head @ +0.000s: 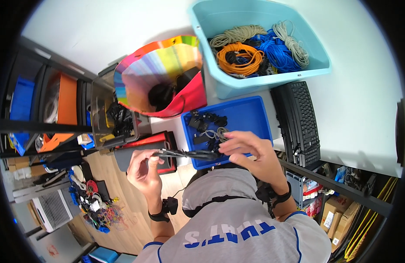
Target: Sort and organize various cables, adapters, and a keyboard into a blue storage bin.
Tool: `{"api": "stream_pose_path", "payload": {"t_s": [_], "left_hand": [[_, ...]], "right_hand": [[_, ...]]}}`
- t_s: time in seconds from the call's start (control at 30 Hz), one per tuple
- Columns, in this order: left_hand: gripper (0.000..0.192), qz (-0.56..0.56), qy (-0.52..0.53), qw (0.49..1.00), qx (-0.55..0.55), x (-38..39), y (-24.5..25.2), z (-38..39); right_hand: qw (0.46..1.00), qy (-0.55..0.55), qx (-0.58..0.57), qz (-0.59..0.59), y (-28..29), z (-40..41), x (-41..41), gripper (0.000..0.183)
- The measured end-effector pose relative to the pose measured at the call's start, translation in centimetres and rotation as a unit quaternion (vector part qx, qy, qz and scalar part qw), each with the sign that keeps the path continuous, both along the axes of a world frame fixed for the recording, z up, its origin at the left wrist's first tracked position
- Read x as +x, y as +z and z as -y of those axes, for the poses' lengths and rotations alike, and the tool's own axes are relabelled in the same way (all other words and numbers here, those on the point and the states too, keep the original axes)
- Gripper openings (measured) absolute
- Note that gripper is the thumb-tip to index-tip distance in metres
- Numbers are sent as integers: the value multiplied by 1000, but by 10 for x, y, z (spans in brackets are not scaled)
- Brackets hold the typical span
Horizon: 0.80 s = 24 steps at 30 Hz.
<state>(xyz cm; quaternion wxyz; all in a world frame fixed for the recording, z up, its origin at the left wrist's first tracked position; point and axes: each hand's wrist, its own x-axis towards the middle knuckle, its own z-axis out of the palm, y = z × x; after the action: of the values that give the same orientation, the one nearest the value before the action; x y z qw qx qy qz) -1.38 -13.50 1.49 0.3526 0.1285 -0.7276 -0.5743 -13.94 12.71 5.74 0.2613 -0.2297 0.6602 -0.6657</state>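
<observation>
My left hand (143, 169) pinches one end of a folded bundle of black cable (196, 155) between thumb and fingertips. The bundle stretches sideways above the near edge of a blue plastic tray (250, 113). At its other end, my right hand (256, 153) hovers with fingers apart; whether a fingertip touches the cable is unclear. Inside the tray lie black power adapters (198, 123) and a coiled grey cable (222, 134), partly covered by my right hand. Both wrists wear black straps with small devices.
Behind the tray stand a multicoloured bag (196, 93) holding dark items and a light-blue tub (235, 86) of coiled cables. Stacked black keyboards (302, 121) lie right. A clear bin (100, 115) of black items and shelving (41, 126) stand left. Tangled cables (97, 203) lie on the floor.
</observation>
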Motion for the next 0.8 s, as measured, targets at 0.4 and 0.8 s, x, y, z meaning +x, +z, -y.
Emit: {"api": "stream_pose_path", "payload": {"t_s": [0.4,0.8], "left_hand": [[37,37,-87,994,-52,-121,41,-86],[31,264,-95,959,-47,-141,-7,-95]], "right_hand": [[982,-139,20,-124,34,-66,-91,16],[887,-286,283,-226,-20,-121,-268,17]]}}
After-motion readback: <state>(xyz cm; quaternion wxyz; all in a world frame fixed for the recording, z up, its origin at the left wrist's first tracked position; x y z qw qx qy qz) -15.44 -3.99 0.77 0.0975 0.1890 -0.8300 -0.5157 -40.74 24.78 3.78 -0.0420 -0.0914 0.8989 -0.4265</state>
